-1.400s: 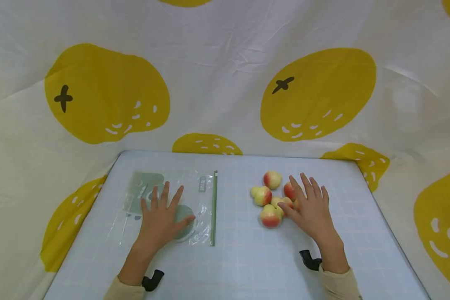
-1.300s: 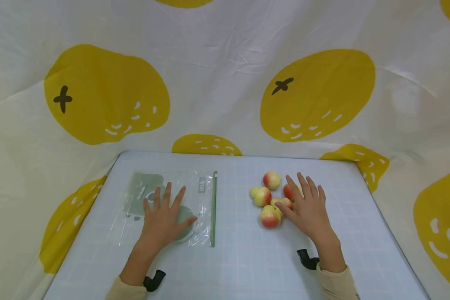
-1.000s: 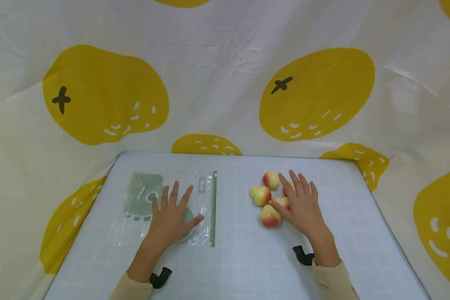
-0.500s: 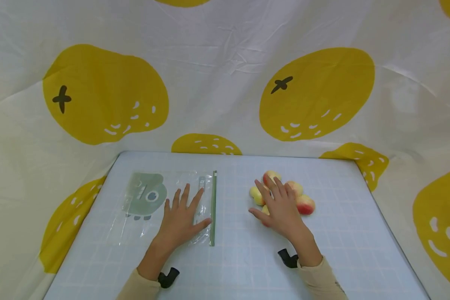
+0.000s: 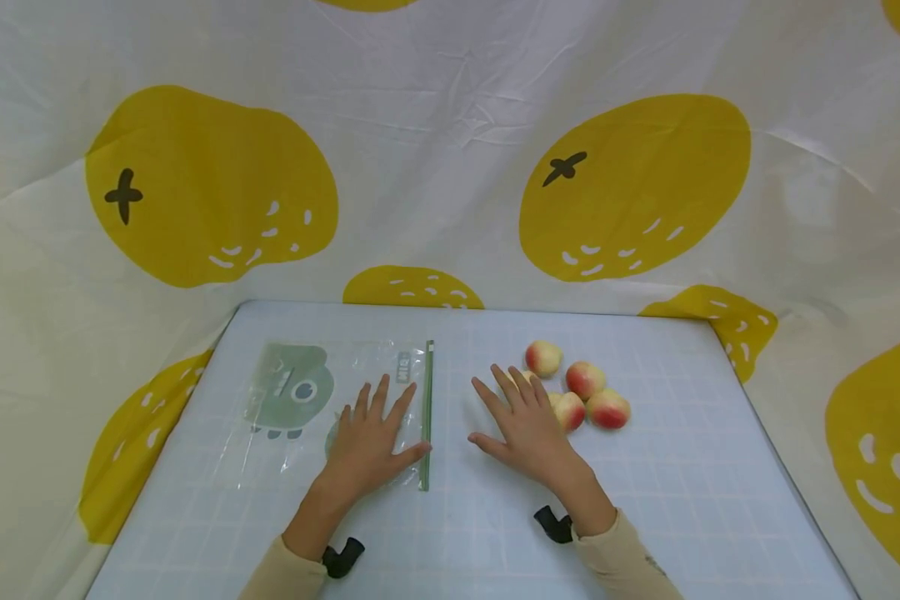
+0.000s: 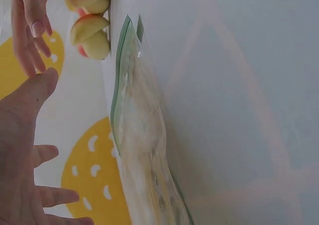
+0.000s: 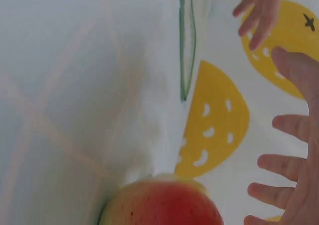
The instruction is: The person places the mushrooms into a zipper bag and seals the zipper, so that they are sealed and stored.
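Both spread wide and gripping nothing, the left hand (image 5: 367,446) hovers over a zip bag (image 5: 321,400), flat, I judge remotely, because unfilled, and the right hand (image 5: 534,437) near peaches (image 5: 585,380) on the table (image 5: 720,475)

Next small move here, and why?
Probably lower the left hand to pinch the green strip on the clear zip bag: the hand is spread above the bag, holding nothing, its thumb overlapping the strip in the head view, and the visible peaches lie outside.
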`<state>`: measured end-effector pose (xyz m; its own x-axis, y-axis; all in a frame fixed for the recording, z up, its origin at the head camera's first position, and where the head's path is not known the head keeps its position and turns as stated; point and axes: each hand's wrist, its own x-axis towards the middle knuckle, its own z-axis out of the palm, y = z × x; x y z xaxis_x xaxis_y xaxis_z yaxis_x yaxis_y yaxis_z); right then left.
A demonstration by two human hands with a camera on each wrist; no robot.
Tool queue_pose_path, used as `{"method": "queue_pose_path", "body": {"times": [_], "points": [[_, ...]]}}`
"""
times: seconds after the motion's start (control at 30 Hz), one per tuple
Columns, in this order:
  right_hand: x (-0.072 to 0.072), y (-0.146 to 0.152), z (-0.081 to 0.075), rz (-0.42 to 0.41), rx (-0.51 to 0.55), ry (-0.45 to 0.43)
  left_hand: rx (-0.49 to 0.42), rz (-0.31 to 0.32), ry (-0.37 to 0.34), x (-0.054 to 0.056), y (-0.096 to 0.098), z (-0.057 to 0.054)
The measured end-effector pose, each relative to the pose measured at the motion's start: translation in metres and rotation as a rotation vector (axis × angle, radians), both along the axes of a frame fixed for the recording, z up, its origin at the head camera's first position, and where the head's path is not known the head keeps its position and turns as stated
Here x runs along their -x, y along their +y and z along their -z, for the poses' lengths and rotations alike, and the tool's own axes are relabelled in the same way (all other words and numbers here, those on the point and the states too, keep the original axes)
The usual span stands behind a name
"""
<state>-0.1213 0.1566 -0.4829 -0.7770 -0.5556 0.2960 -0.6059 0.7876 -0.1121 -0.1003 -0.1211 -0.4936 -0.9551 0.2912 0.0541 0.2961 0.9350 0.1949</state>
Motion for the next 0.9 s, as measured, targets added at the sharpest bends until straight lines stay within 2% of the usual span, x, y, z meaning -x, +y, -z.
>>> {"method": "queue_pose_path", "body": {"times": [0.3,0.47,0.7,0.9], "points": [[-0.009,-0.019,0.005,-0.076,-0.076,-0.101,-0.060,0.015,-0.150,-0.003,0.006,0.005],[-0.013,-0.028,0.012,-0.113,-0.128,-0.156,-0.043,0.038,-0.173,-0.005,0.007,0.010],[-0.017,-0.037,0.023,-0.132,-0.182,-0.260,-0.078,0.071,-0.188,-0.007,0.010,0.017],[-0.019,-0.042,0.027,-0.150,-0.228,-0.288,-0.077,0.074,-0.209,-0.007,0.012,0.020]]}}
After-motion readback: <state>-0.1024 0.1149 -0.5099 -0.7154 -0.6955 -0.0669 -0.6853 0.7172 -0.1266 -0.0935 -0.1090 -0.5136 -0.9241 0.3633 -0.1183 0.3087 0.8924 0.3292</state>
